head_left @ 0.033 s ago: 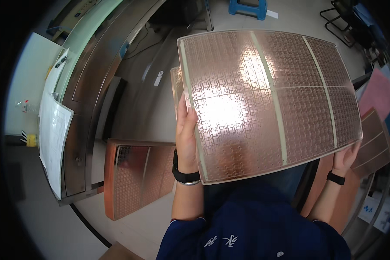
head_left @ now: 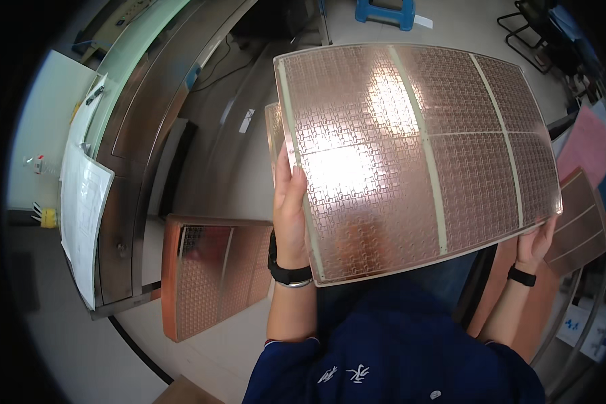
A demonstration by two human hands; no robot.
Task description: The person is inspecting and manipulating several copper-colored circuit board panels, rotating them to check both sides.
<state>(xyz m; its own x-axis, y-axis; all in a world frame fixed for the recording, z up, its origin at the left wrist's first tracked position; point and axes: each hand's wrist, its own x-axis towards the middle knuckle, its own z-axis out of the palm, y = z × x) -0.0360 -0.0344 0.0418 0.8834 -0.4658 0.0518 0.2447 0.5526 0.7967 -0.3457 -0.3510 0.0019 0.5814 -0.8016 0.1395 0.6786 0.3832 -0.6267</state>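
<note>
Though partly hidden, fingers of left hand and right hand apparently tight on coppery panel.

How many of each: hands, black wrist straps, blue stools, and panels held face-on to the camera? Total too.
Hands: 2, left hand and right hand
Black wrist straps: 2
Blue stool: 1
Held face-on panel: 1 (sliver of another behind left out; can't tell if held)
Total: 6
</note>
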